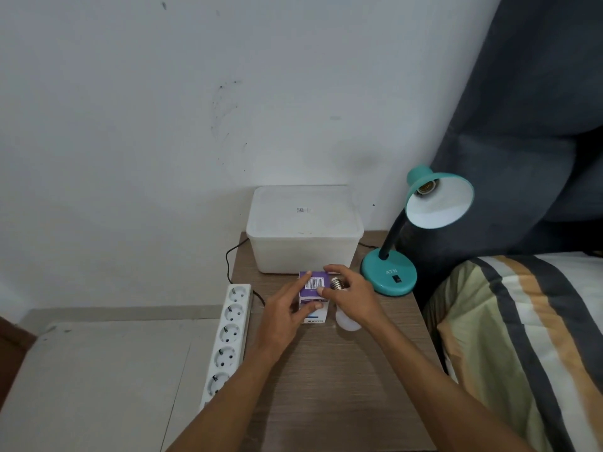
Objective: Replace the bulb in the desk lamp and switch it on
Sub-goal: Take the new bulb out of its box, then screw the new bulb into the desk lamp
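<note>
A teal desk lamp (388,272) stands at the table's far right, its shade (439,200) turned toward me and its socket (425,187) bare. A black switch (396,278) sits on its base. In front of the white tub lies a purple and white bulb box (312,283). My left hand (282,314) grips its left side, the thumb on the near face. My right hand (354,295) pinches the box's far right end. It arches over a loose white bulb (347,322) lying on the table, metal screw base pointing away.
A lidded white plastic tub (303,230) stands against the wall behind the box. A white power strip (230,334) runs along the wooden table's (342,386) left edge, with a black cord (228,256) looping behind. A striped bed cover (522,321) borders the right side.
</note>
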`<state>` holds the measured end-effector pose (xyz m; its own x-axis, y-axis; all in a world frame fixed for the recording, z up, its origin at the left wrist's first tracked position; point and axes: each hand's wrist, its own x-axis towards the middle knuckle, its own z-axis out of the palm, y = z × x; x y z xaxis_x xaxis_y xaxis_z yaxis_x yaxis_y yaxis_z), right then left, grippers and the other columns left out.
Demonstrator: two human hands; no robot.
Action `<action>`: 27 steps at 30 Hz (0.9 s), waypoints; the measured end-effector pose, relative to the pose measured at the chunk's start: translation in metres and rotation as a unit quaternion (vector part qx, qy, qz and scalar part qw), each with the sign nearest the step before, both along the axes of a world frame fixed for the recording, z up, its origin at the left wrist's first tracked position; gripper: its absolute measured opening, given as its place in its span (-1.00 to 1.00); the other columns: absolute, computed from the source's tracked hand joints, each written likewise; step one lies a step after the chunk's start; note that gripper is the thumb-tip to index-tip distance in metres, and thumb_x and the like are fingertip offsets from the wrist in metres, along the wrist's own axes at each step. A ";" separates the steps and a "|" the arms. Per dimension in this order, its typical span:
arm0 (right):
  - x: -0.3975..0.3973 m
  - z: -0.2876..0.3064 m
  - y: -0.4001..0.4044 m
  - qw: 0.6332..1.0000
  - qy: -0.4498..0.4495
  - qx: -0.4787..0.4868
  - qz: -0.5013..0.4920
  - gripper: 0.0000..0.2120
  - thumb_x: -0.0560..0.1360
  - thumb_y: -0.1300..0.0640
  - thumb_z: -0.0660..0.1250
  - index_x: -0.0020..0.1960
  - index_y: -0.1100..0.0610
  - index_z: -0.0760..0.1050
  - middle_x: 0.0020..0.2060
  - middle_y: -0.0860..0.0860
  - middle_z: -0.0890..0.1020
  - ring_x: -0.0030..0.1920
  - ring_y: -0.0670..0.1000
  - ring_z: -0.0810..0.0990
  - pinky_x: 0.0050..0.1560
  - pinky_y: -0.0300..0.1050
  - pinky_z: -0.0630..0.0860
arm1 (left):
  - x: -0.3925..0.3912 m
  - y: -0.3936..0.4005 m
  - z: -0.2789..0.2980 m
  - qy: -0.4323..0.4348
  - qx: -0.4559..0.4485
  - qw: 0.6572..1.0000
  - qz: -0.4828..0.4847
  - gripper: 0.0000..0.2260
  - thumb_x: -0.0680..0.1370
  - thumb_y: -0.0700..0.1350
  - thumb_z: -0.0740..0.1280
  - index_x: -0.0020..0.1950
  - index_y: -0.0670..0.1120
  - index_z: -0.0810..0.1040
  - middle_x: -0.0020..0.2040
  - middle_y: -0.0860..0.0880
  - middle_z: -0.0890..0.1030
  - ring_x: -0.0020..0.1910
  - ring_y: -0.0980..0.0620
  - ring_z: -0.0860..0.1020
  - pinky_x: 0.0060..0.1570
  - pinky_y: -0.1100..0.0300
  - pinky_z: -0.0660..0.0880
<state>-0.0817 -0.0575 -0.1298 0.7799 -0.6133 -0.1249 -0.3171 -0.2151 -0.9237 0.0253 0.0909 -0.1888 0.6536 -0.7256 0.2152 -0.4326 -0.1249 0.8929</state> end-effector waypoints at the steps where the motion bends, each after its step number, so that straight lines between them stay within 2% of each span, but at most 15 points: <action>1: 0.000 0.001 0.000 1.000 0.014 -0.009 -0.019 -0.55 0.50 0.10 0.48 0.33 -0.02 0.44 0.08 0.01 0.60 0.03 -0.03 0.64 -0.07 -0.10 0.65 | -0.001 -0.001 0.002 0.005 -0.009 1.000 0.007 -0.35 0.52 -0.02 0.51 0.58 0.08 0.37 0.37 -0.07 0.56 0.23 0.06 0.63 0.07 0.24 0.65; 3: 0.002 0.003 -0.003 0.995 0.041 -0.024 -0.082 -0.64 0.50 0.09 0.42 0.26 0.08 0.46 0.06 0.02 0.59 0.04 0.01 0.61 -0.10 -0.13 0.56 | 0.001 -0.005 0.010 0.010 -0.031 0.999 0.017 -0.34 0.51 -0.08 0.53 0.58 0.01 0.39 0.34 -0.03 0.56 0.25 0.08 0.60 0.10 0.30 0.62; 5: 0.001 0.006 -0.010 0.990 0.045 -0.023 -0.133 -0.75 0.44 0.05 0.40 0.08 0.13 0.55 -0.06 0.03 0.64 -0.01 0.06 0.63 -0.12 -0.07 0.54 | 0.007 -0.012 0.017 0.008 -0.050 0.998 0.024 -0.36 0.49 -0.09 0.53 0.55 0.01 0.42 0.30 0.00 0.54 0.26 0.13 0.57 0.11 0.36 0.58; 7: -0.001 0.007 -0.019 0.989 0.030 -0.003 -0.148 -0.77 0.36 -0.02 0.39 -0.10 0.11 0.60 -0.19 0.03 0.68 -0.11 0.09 0.68 -0.12 0.01 0.61 | 0.016 -0.020 0.023 0.009 -0.056 0.998 0.034 -0.41 0.47 -0.07 0.52 0.49 0.06 0.46 0.26 -0.01 0.51 0.24 0.20 0.56 0.11 0.38 0.57; 9: -0.005 0.012 -0.025 0.988 0.025 -0.006 -0.150 -0.84 0.38 0.02 0.42 -0.16 0.11 0.63 -0.21 0.02 0.67 -0.12 0.07 0.66 -0.16 -0.05 0.56 | 0.024 -0.026 0.024 0.000 -0.046 0.998 0.038 -0.44 0.47 -0.06 0.52 0.44 0.10 0.47 0.25 -0.02 0.50 0.21 0.21 0.56 0.10 0.38 0.57; 11: -0.008 0.015 -0.032 0.987 0.010 -0.010 -0.160 -0.90 0.41 0.10 0.45 -0.13 0.12 0.66 -0.19 -0.03 0.67 -0.09 0.01 0.64 -0.14 -0.09 0.52 | 0.030 -0.029 0.020 -0.018 -0.032 0.999 0.037 -0.47 0.47 -0.10 0.54 0.40 0.13 0.48 0.24 -0.02 0.51 0.21 0.14 0.57 0.09 0.41 0.56; 13: -0.011 0.015 -0.037 0.987 -0.013 0.004 -0.161 -0.88 0.41 0.09 0.47 -0.07 0.08 0.69 -0.16 -0.04 0.70 -0.09 0.01 0.66 -0.06 -0.03 0.59 | 0.032 -0.029 0.013 -0.026 -0.017 0.999 0.042 -0.48 0.49 -0.13 0.53 0.40 0.14 0.48 0.25 -0.02 0.50 0.21 0.10 0.56 0.08 0.41 0.58; 15: -0.016 0.016 -0.041 0.988 -0.020 0.001 -0.153 -0.82 0.43 0.06 0.46 0.03 0.04 0.68 -0.09 -0.03 0.70 -0.04 0.01 0.67 -0.01 -0.05 0.60 | 0.032 -0.029 0.006 -0.030 -0.007 0.998 0.056 -0.49 0.52 -0.12 0.52 0.42 0.15 0.47 0.27 -0.03 0.49 0.21 0.12 0.56 0.10 0.31 0.62; 18: -0.023 0.018 -0.042 0.990 -0.020 -0.002 -0.139 -0.72 0.52 0.01 0.42 0.21 0.00 0.61 0.03 -0.06 0.65 0.05 -0.03 0.63 -0.04 -0.21 0.54 | 0.028 -0.031 0.003 -0.030 -0.003 0.997 0.077 -0.49 0.55 -0.10 0.49 0.47 0.12 0.47 0.30 -0.06 0.50 0.23 0.06 0.57 0.13 0.11 0.66; 21: -0.033 0.022 -0.040 0.990 -0.029 0.014 -0.140 -0.70 0.56 -0.01 0.39 0.28 -0.07 0.55 0.00 -0.16 0.57 0.05 -0.08 0.58 -0.11 -0.30 0.47 | 0.020 -0.030 0.006 -0.052 0.000 0.995 0.086 -0.43 0.56 -0.11 0.49 0.53 0.12 0.40 0.38 -0.07 0.45 0.33 0.00 0.52 0.23 -0.02 0.62; 23: -0.039 0.027 -0.042 0.987 -0.036 0.027 -0.155 -0.74 0.57 -0.03 0.36 0.26 -0.10 0.54 0.03 -0.12 0.57 0.05 -0.05 0.59 -0.08 -0.25 0.51 | 0.014 -0.028 0.009 -0.093 0.006 0.990 0.111 -0.28 0.54 -0.08 0.51 0.62 0.10 0.24 0.51 -0.11 0.31 0.47 -0.08 0.40 0.31 -0.06 0.57; 25: -0.045 0.036 -0.045 0.983 -0.036 0.042 -0.174 -0.77 0.58 -0.04 0.34 0.23 -0.10 0.50 0.01 -0.06 0.57 0.01 -0.02 0.59 -0.01 -0.11 0.58 | 0.004 -0.027 0.019 -0.136 0.003 0.981 0.135 -0.15 0.52 0.03 0.53 0.66 0.12 0.08 0.61 -0.11 0.17 0.57 -0.14 0.27 0.33 -0.13 0.53; 27: -0.051 0.047 -0.052 0.978 -0.037 0.061 -0.195 -0.70 0.54 0.02 0.38 0.24 -0.06 0.44 -0.01 -0.05 0.57 -0.02 -0.01 0.60 0.00 0.00 0.59 | -0.008 -0.031 0.035 -0.198 -0.012 0.972 0.123 -0.16 0.52 0.17 0.46 0.66 0.08 0.06 0.64 -0.11 0.12 0.61 -0.17 0.20 0.37 -0.21 0.49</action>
